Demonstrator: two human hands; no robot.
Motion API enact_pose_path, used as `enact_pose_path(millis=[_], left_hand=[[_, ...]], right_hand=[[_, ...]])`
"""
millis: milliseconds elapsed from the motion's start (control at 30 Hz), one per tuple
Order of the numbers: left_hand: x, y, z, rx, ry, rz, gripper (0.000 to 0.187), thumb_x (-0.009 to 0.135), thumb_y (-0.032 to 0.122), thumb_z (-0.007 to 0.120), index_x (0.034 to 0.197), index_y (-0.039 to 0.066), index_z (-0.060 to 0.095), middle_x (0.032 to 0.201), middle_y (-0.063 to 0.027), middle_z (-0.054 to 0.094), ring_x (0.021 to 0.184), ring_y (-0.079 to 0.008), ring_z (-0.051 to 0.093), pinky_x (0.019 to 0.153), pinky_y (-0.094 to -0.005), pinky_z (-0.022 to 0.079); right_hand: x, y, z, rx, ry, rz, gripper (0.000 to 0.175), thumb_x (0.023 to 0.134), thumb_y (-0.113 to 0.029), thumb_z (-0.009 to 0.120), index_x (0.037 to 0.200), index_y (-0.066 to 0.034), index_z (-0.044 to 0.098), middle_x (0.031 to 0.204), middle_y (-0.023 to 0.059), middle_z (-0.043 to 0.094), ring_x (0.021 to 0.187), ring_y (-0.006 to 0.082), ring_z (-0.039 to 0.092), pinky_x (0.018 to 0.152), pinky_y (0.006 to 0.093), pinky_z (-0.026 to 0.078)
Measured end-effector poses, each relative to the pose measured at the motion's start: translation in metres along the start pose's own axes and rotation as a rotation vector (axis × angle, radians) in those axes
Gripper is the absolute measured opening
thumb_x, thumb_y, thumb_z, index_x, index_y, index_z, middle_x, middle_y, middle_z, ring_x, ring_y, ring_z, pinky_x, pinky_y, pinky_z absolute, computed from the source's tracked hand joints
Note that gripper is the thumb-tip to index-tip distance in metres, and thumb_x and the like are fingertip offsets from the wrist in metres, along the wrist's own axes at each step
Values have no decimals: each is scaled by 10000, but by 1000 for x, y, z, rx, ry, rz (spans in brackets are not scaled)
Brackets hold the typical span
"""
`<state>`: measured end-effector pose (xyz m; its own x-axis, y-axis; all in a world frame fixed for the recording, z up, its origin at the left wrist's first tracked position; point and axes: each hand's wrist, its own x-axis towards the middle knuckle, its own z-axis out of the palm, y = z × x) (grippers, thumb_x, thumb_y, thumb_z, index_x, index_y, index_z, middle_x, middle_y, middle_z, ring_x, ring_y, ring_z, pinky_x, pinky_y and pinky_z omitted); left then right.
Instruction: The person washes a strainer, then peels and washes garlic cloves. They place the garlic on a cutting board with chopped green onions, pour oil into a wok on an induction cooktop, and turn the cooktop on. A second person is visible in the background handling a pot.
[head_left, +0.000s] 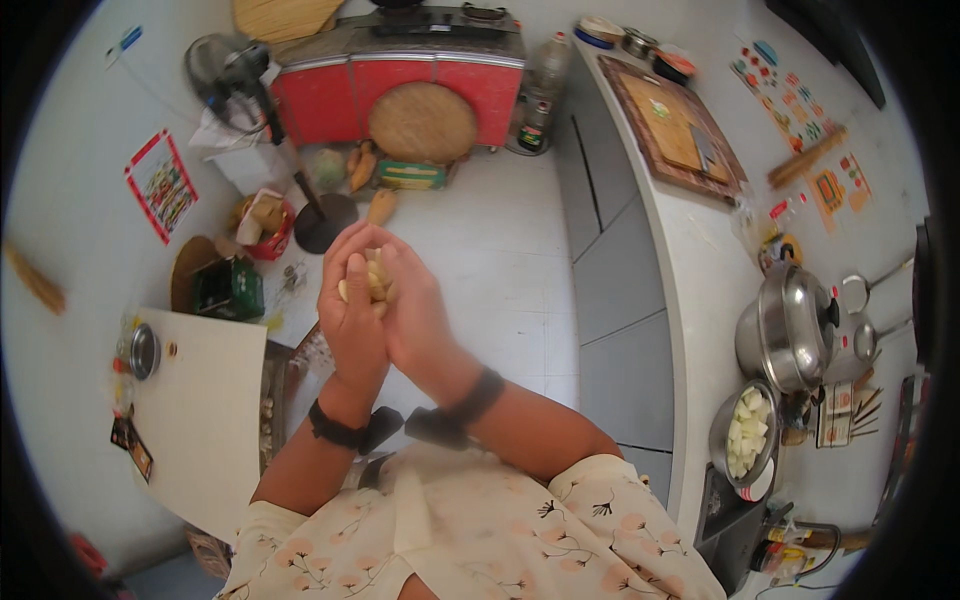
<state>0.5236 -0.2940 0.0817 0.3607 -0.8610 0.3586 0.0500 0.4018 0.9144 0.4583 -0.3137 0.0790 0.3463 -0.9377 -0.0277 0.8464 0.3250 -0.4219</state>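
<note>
Cupped together in front of my body, my left hand (351, 322) and my right hand (418, 311) hold several pale pieces that look like peeled garlic cloves (379, 281). The cloves show between the thumbs and fingers; the palms hide the rest. Both hands are above the floor, apart from any counter. To the right, a wooden cutting board (664, 124) on the counter carries a cleaver (703, 148) and a few small pale-green bits (659, 109). A metal bowl (718, 435) of cut pale vegetable chunks (748, 433) sits by the sink.
A white counter (697, 300) runs along my right, with a lidded steel pot (784, 330) and a dark sink (724, 517). On the left stand a pale table (202, 405) and a pedestal fan (277, 131). Red cabinets (315, 101) under the stove are ahead, a round wooden board (422, 122) leaning there.
</note>
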Motion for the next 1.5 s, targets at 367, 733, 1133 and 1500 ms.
enact_pose_path(millis=[367,733,1133,1500], left_hand=[[8,-32,173,27,-528,65,471,1053,240,371,1423,-34,466,1546,-161,384,1435,-275,348,1180,-353,234],[-7,-61,273,-137,-1069,-14,465,1058,229,311,1426,1,481,1581,-165,312,1453,-261,310,1181,-342,216],[-133,-43,350,-335,-1490,84,418,1067,239,348,1394,51,528,1577,-173,323,1496,-330,219,1205,-412,171],[-330,51,396,-156,-1659,641,567,913,242,557,1443,101,415,1558,-157,297,1478,-441,157,1153,-625,140]], right_hand=[[-8,-148,-79,-610,224,-470,502,1060,-286,406,1472,-1,383,1376,85,500,1231,158,483,1044,278,378],[-50,-223,-121,-473,620,-781,542,1077,-312,355,1529,-19,300,1503,66,395,1331,163,414,1088,290,344],[-190,-248,-131,-119,822,-1197,465,1078,-276,343,1488,-58,367,1390,56,503,1218,146,502,1036,286,404],[-399,-257,-151,109,605,-1473,474,1076,-309,371,1501,-102,348,1465,63,457,1319,217,453,1099,339,372]])
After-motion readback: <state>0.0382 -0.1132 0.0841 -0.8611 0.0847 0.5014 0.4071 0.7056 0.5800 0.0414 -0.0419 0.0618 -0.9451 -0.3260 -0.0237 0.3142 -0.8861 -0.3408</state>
